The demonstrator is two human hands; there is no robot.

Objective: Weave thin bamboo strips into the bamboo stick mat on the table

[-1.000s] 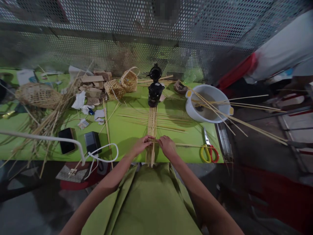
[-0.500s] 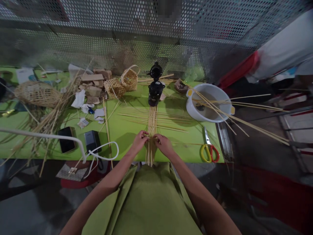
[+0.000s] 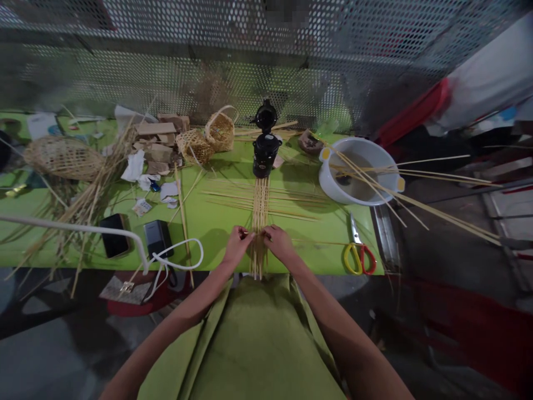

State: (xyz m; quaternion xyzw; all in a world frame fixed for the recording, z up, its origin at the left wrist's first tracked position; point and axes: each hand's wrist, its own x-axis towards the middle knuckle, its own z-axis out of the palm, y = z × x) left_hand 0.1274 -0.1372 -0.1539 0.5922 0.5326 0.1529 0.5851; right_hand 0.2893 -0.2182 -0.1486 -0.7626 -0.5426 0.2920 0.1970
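Pale bamboo-like strips [image 3: 261, 203] run lengthwise in front of me, with thinner strips woven across them. A black lidded container [image 3: 265, 155], lid flipped up, stands on their far end. On the left edge of the bundle, my left hand [image 3: 239, 244] is closed in a pinch on a thin strip at its fingertips. My right hand [image 3: 278, 243] pinches at the right edge, its fingertips bent over the bundle. From there a thin cross strip [image 3: 318, 241] stretches right toward the scissors [image 3: 357, 250], which have one yellow and one red handle.
Right of the weaving stands a white tub [image 3: 358, 172] with long strips jutting past the table edge. Two small woven baskets [image 3: 220, 132], a phone [image 3: 114, 235], a dark power bank [image 3: 158, 239] with a white cable and a heap of dry strips [image 3: 89, 200] lie left.
My left hand's fingers have shifted slightly at the bundle's left edge. My right hand stays nearly in place. The whole view has moved a little.
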